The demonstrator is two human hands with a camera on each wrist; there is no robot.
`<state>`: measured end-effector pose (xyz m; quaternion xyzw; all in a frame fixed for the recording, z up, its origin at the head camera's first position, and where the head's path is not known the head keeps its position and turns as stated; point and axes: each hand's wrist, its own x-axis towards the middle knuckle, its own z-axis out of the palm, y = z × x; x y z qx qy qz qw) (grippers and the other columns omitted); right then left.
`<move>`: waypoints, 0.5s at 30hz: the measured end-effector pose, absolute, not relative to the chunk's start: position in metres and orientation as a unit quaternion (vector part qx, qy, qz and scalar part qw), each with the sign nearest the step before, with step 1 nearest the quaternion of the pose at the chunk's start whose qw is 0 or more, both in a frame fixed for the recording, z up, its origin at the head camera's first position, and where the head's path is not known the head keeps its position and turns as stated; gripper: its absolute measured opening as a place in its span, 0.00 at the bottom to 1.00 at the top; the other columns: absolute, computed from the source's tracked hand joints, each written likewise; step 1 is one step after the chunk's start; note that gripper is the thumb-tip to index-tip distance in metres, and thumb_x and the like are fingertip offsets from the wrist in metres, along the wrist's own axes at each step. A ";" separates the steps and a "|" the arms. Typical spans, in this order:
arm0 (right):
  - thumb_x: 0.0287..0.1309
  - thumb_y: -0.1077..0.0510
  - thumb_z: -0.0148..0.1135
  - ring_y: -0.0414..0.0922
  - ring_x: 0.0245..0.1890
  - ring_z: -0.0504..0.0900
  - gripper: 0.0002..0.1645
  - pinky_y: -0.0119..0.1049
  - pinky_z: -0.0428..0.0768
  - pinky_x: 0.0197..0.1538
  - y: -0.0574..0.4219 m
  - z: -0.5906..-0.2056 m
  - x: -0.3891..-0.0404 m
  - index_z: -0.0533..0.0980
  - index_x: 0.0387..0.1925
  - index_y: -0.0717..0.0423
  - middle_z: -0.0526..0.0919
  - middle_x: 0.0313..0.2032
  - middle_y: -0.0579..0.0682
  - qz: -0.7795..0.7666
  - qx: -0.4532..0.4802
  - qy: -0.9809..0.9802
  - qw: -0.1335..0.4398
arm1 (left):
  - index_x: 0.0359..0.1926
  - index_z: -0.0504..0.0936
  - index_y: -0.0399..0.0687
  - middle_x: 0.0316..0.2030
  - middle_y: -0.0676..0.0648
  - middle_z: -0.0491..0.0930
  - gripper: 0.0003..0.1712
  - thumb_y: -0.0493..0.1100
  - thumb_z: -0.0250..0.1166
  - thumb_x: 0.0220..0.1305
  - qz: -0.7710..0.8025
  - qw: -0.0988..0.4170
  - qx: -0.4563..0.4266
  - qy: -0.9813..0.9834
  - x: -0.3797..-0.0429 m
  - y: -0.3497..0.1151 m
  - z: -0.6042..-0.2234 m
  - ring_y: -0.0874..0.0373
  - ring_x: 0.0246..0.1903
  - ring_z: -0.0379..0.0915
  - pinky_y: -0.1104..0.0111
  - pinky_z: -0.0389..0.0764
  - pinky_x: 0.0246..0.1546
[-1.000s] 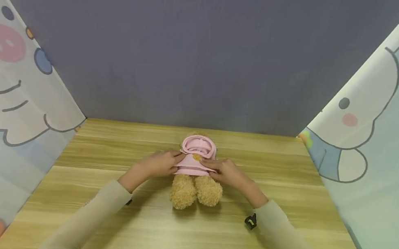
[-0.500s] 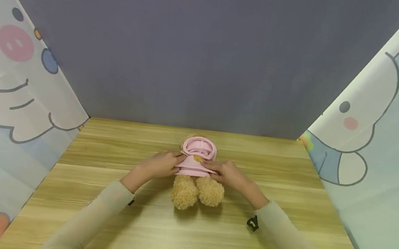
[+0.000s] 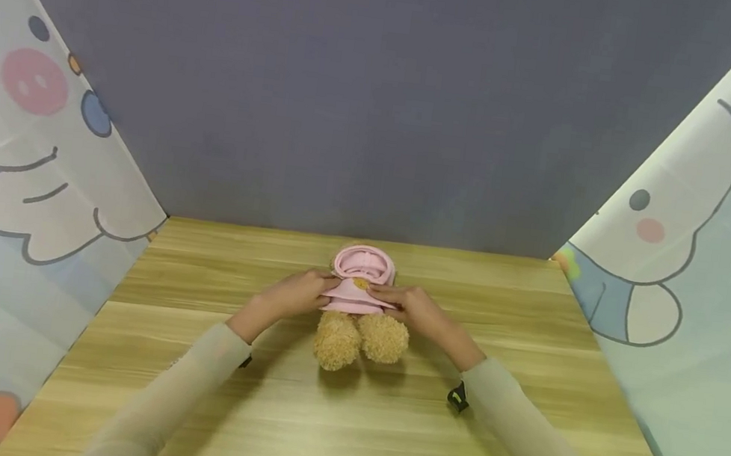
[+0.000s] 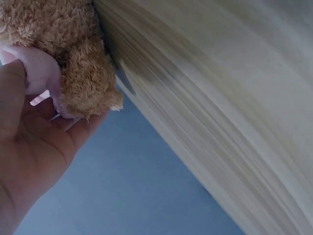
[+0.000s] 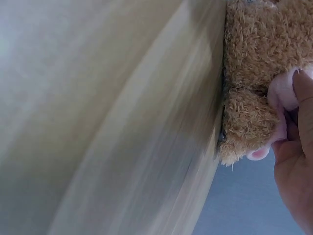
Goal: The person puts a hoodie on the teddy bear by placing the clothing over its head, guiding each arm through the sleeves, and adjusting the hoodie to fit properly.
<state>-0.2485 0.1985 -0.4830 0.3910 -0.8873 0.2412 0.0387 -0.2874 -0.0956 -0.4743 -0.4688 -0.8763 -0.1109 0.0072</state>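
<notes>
A plush toy [image 3: 337, 341] with curly tan fur lies in the middle of the table, its legs toward me. It has on a pink hooded top [image 3: 349, 295] with a small yellow patch [image 3: 360, 284] on it. The hood's round opening faces up at the far end; the toy's face does not show. At the left side of the top, my left hand [image 3: 300, 292] pinches the pink cloth between thumb and fingers. My right hand [image 3: 420, 313] grips the opposite side in the same way. Both wrist views show pink cloth [image 4: 41, 68] between thumb and fingers, beside tan fur [image 5: 247, 120].
The wood-grain table [image 3: 328, 434] runs back to a dark grey panel [image 3: 379, 109]. Cartoon-printed cloth walls stand on the left [image 3: 27, 167] and right [image 3: 696, 356]. A small black device [image 3: 457, 398] sits by my right wrist.
Both hands still hold the top's sides. The toy's legs and the top's hem have shifted slightly toward the back with the hands. The head view has also moved a little.
</notes>
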 end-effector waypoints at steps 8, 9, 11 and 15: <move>0.61 0.65 0.70 0.31 0.17 0.69 0.28 0.25 0.75 0.26 0.191 -0.487 -0.256 0.78 0.63 0.56 0.80 0.61 0.59 0.250 0.395 -0.883 0.037 | 0.66 0.76 0.34 0.59 0.35 0.79 0.24 0.37 0.63 0.71 -0.120 -0.032 -0.450 -0.885 -0.297 -0.104 -0.476 0.41 0.59 0.77 0.53 0.77 0.60; 0.61 0.65 0.70 0.30 0.17 0.67 0.28 0.25 0.75 0.25 0.190 -0.487 -0.256 0.78 0.63 0.56 0.80 0.61 0.59 0.249 0.396 -0.883 0.032 | 0.66 0.76 0.34 0.59 0.34 0.79 0.24 0.37 0.62 0.71 -0.119 -0.035 -0.452 -0.883 -0.297 -0.104 -0.476 0.41 0.59 0.77 0.53 0.77 0.60; 0.61 0.66 0.69 0.29 0.15 0.65 0.28 0.25 0.74 0.24 0.191 -0.486 -0.257 0.77 0.64 0.56 0.80 0.61 0.59 0.249 0.394 -0.884 0.022 | 0.66 0.75 0.34 0.59 0.34 0.79 0.24 0.37 0.62 0.72 -0.116 -0.032 -0.456 -0.882 -0.298 -0.104 -0.474 0.41 0.59 0.77 0.53 0.77 0.61; 0.61 0.67 0.68 0.34 0.20 0.74 0.27 0.26 0.77 0.27 0.194 -0.475 -0.261 0.78 0.62 0.57 0.81 0.59 0.60 0.241 0.401 -0.884 0.016 | 0.66 0.76 0.36 0.59 0.36 0.79 0.25 0.39 0.63 0.71 -0.104 -0.004 -0.460 -0.882 -0.299 -0.103 -0.469 0.41 0.58 0.77 0.54 0.78 0.59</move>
